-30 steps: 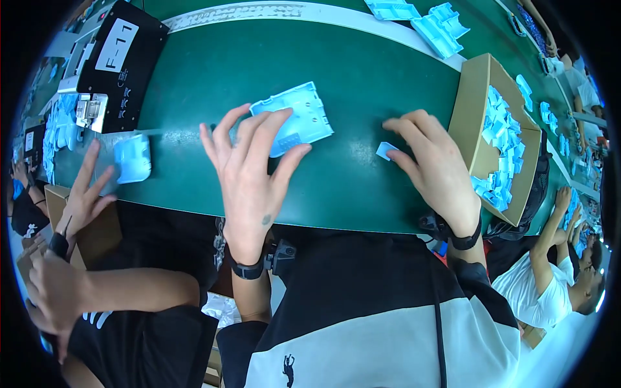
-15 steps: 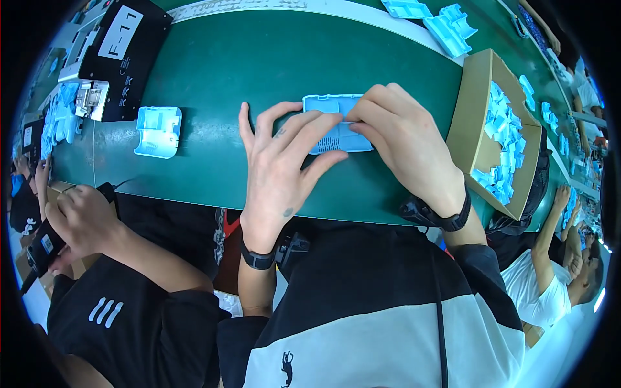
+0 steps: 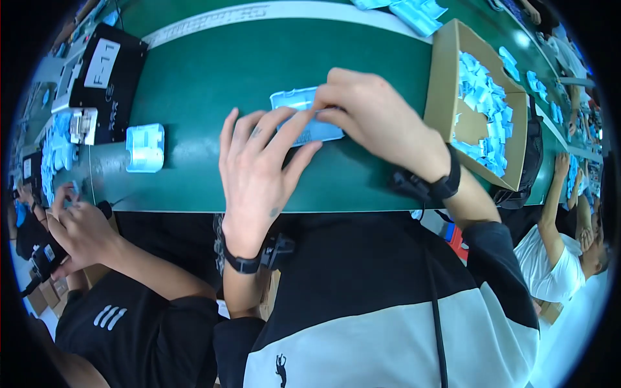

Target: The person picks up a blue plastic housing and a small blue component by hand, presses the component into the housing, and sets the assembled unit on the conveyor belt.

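Note:
A light-blue plastic shell (image 3: 323, 132) with a slotted patch lies on the green worktop, turned slightly askew. My left hand (image 3: 255, 165) rests over its left part with fingers spread, the index fingertip on the shell and the thumb by its near edge. Above the shell's middle, my right hand (image 3: 381, 116) has thumb and index finger pinched together, meeting the left index fingertip. Whatever the pinch holds, if anything, is hidden behind the fingers. Another light-blue shell (image 3: 145, 148) lies apart on the left, with its hollow side up.
On the right stands a cardboard box (image 3: 443, 84) with many small light-blue pieces (image 3: 482, 87). A black machine (image 3: 110, 84) occupies the left. More blue shells (image 3: 417, 16) lie beyond the white strip (image 3: 304, 10). A co-worker's hand (image 3: 84, 229) is at the left.
The whole view has shifted, so the box and the machine sit elsewhere in the picture. The shell under my hands has turned askew. My right hand still pinches over it.

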Available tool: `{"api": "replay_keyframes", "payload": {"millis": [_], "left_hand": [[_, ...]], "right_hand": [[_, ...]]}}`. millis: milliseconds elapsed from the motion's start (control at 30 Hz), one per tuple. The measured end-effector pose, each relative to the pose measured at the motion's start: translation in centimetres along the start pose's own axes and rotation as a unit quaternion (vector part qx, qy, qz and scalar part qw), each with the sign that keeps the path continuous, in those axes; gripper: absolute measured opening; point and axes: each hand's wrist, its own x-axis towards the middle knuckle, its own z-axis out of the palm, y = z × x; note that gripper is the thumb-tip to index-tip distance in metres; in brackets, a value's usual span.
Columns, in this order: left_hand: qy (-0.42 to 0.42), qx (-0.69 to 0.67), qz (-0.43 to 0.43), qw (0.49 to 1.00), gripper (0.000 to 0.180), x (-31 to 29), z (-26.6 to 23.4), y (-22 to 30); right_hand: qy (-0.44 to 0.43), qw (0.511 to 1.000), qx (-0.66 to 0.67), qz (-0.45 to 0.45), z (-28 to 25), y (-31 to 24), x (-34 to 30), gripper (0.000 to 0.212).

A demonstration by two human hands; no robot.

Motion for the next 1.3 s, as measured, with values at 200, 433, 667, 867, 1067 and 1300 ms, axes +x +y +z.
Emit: {"api": "replay_keyframes", "payload": {"millis": [200,433,667,867,1067,1300], "left_hand": [[-0.045,-0.015,-0.052,0.997,0.042,-1.3,0.2,0.1],[0.028,-0.066,-0.117,0.991,0.059,7.0,0.5,-0.2],[0.092,0.063,-0.12,0.987,0.059,2.6,-4.2,-3.0],[0.059,0.332,-0.226,0.914,0.048,-5.1,-5.7,-8.2],[0.061,0.154,-0.295,0.941,0.045,-4.5,-5.2,-6.5],[0.134,-0.097,-0.208,0.964,0.044,-2.1,-3.2,-1.3]], "right_hand": [[0.202,0.971,-0.032,0.126,-5.9,-4.6,-5.4,0.031],[-0.01,0.944,-0.129,0.304,-10.6,-0.8,-13.0,0.024],[-0.118,0.936,-0.065,0.324,-10.6,2.7,-13.9,0.04],[-0.019,0.92,-0.083,0.383,-10.2,1.5,-14.3,0.039],[-0.059,0.913,-0.139,0.379,-10.8,1.9,-11.9,0.034],[-0.069,0.919,-0.149,0.358,-11.0,2.1,-14.2,0.029]]}}
